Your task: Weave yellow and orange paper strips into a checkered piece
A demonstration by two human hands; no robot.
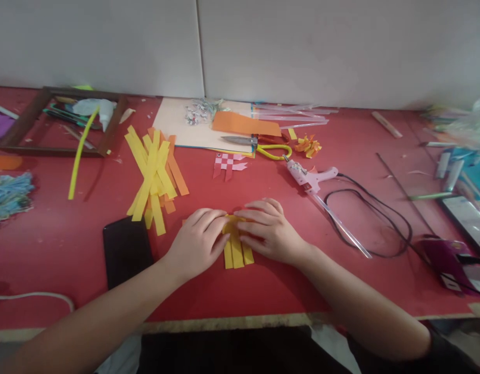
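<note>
Several yellow paper strips (236,252) lie side by side on the red table in front of me, their lower ends pointing at me. A bit of orange paper shows beside both hands at the strips' upper end, mostly hidden by my fingers. My left hand (196,241) grips the strips' left edge with bent fingers and thumb. From the right, my right hand (274,234) holds them down, its fingers lying across their upper part. Just beyond is a pink-and-red woven paper fish (227,162). A pile of yellow and orange paper strips (156,174) lies to the left.
A black phone (127,252) lies near my left forearm. Yellow-handled scissors (273,150) rest beyond the fish, by an orange paper piece (245,123). At right is a pink glue gun (307,176) with a looped black cord (409,228). A brown frame (19,124) holds tools.
</note>
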